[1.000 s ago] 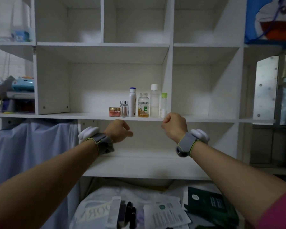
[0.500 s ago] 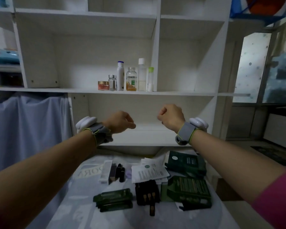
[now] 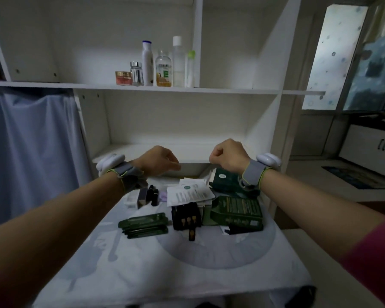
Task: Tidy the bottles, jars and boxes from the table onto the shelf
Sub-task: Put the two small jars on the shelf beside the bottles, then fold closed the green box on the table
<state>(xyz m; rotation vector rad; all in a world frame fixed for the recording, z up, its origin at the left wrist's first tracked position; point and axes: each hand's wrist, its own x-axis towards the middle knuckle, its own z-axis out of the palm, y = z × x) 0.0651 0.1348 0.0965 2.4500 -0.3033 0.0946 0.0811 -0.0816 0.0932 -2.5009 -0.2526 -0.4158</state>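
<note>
My left hand (image 3: 158, 160) and right hand (image 3: 228, 155) are fisted and empty above the table (image 3: 187, 274). Green boxes (image 3: 236, 210) lie on it; bottles (image 3: 178, 61) stand on the shelf (image 3: 231, 91).

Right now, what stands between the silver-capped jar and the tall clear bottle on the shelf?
Two things, in the head view: a white bottle and a green-labelled jar.
</note>
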